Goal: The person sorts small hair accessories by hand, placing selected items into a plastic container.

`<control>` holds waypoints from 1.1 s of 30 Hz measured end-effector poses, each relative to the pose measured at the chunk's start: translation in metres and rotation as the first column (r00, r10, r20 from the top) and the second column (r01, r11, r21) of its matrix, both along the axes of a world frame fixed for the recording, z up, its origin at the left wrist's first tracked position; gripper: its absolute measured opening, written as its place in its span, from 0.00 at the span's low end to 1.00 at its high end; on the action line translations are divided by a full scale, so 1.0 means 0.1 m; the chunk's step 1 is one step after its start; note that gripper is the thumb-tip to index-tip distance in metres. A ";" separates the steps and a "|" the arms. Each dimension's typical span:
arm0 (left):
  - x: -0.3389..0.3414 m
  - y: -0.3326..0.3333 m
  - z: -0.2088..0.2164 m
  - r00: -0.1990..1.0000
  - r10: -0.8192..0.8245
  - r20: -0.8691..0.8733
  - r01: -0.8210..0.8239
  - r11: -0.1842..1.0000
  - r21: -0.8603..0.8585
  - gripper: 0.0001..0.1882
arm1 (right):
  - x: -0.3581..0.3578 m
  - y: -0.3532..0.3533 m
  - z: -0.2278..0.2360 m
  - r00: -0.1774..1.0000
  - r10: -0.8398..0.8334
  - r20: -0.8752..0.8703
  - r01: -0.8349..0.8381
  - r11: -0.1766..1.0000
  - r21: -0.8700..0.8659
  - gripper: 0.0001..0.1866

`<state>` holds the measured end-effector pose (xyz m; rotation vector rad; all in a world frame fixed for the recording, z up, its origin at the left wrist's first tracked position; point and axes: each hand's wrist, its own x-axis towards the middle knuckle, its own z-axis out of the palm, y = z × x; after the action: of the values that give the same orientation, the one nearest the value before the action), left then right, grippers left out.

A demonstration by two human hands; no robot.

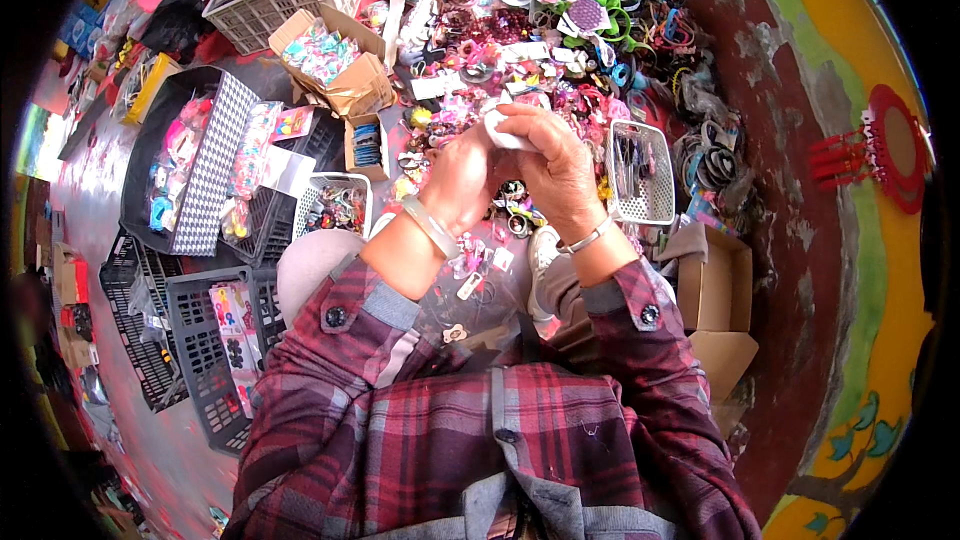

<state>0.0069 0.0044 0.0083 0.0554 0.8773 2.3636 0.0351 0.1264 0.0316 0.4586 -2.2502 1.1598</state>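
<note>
My two hands are raised close together over a big pile of hair accessories and trinkets (475,35) on the floor. A small white piece (508,132), perhaps paper or cloth, is pinched in the fingers of my right hand (560,175). Beside it, my left hand (458,180) is curled inward at the same piece; its fingertips are hidden, and what it grips does not show. A pale bangle (432,227) circles my left wrist, a thin metal one (586,237) my right. Below the hands lie bundled dark and coloured hair ties (515,208).
White baskets (640,202) flank the pile, the left basket (318,232) filled with small items. Cardboard boxes (372,90) stand behind and an open carton (715,285) at right. Black crates (215,340) and a houndstooth-sided box (205,185) are at left. A painted wall (850,270) bounds the right.
</note>
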 end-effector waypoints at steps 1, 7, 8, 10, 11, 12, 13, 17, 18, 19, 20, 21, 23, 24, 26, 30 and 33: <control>-0.01 -0.03 0.01 1.000 0.002 0.021 -0.003 0.996 0.087 0.17 | 0.01 0.00 -0.05 0.999 0.038 0.019 -0.038 0.999 -0.016 0.13; -0.12 -0.13 0.09 0.987 0.143 0.072 -0.153 0.977 0.149 0.18 | 0.14 0.15 -0.03 0.977 0.128 0.168 -0.150 0.981 0.121 0.18; -0.16 -0.15 0.05 0.988 0.147 0.042 -0.151 0.977 0.148 0.18 | 0.17 0.19 -0.02 0.960 0.117 0.252 -0.146 0.984 0.099 0.18; -0.20 -0.19 0.02 0.989 0.150 -0.015 -0.146 0.978 0.146 0.18 | 0.17 0.28 0.05 0.971 0.030 0.235 -0.052 0.995 0.088 0.16; -0.18 -0.15 0.01 0.977 0.203 -0.060 -0.197 0.975 0.103 0.19 | 0.15 0.29 0.10 0.985 -0.068 0.160 0.057 0.996 0.074 0.16; -0.15 -0.11 0.02 0.978 0.198 -0.069 -0.193 0.979 0.071 0.18 | 0.12 0.30 0.18 0.982 -0.167 0.086 0.163 0.985 0.051 0.15; -0.11 -0.08 0.04 0.978 0.194 -0.074 -0.192 0.981 0.035 0.18 | 0.07 0.24 0.22 0.988 -0.152 0.000 0.152 0.988 0.000 0.16; -0.07 -0.03 -0.09 0.998 0.057 0.002 -0.057 0.992 0.115 0.16 | 0.08 -0.03 0.01 0.999 0.043 0.029 -0.046 0.992 0.116 0.19; -0.09 -0.03 -0.13 0.999 0.023 0.034 -0.028 0.985 0.168 0.15 | 0.10 -0.02 -0.03 1.000 0.012 0.023 -0.015 0.985 0.174 0.19; -0.14 -0.10 -0.10 0.994 -0.092 -0.051 0.105 0.868 0.485 0.15 | 0.10 0.00 -0.06 0.999 0.054 0.010 -0.055 0.975 0.215 0.18; -0.15 -0.11 -0.08 1.000 -0.012 0.014 0.006 0.917 0.399 0.15 | 0.10 0.03 -0.07 0.995 0.096 -0.002 -0.092 0.962 0.258 0.17; -0.16 -0.11 -0.05 0.995 0.074 0.071 -0.092 0.949 0.302 0.16 | 0.13 0.08 -0.03 0.992 0.113 0.052 -0.123 0.946 0.300 0.17; -0.22 -0.18 0.06 0.977 0.187 0.101 -0.205 0.950 0.234 0.18 | 0.20 0.19 0.08 0.977 0.142 0.157 -0.192 0.908 0.373 0.17; -0.22 -0.22 0.12 0.973 0.230 0.032 -0.232 0.949 0.213 0.20 | 0.20 0.29 0.06 0.951 0.168 0.258 -0.256 0.898 0.358 0.16; -0.28 -0.25 0.06 0.976 0.215 0.022 -0.215 0.957 0.195 0.20 | 0.18 0.44 0.04 0.972 0.024 0.233 -0.101 0.940 0.327 0.12; -0.21 -0.16 -0.04 0.988 0.146 -0.055 -0.136 0.980 0.148 0.20 | 0.17 0.28 0.30 0.981 -0.188 0.039 0.189 0.982 -0.003 0.14; -0.03 -0.02 0.05 0.994 0.112 -0.016 -0.110 0.991 0.079 0.20 | 0.18 0.02 0.19 0.997 -0.057 -0.061 0.065 0.986 0.153 0.15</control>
<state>0.0036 0.0021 0.0129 0.0639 0.8163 2.5052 0.0534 0.1280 0.0505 0.4734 -2.2985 0.9339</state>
